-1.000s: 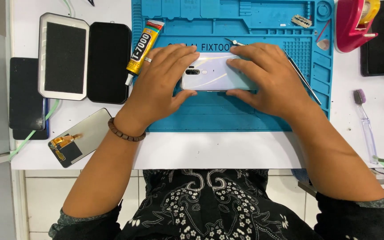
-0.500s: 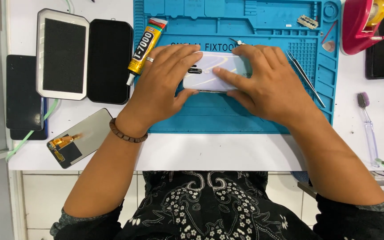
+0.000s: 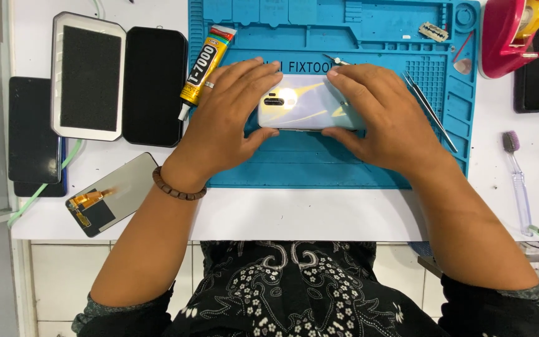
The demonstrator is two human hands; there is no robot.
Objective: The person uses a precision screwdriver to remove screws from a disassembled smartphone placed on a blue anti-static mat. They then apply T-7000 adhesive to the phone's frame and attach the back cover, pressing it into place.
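The phone (image 3: 310, 103) lies back-up on the mat (image 3: 319, 165), between your hands. Your left hand (image 3: 223, 115) and right hand (image 3: 385, 118) each clasp one end, fingers curled over its edges.

Lying about: one phone (image 3: 307, 103), one mat (image 3: 319, 162), one glue tube (image 3: 206, 61), one toothbrush (image 3: 517, 175), two hands (image 3: 223, 122) (image 3: 385, 118) working.

Mat (image 3: 319, 171) front strip free; glue tube (image 3: 206, 65) blocks left, tweezers (image 3: 430, 111) right.
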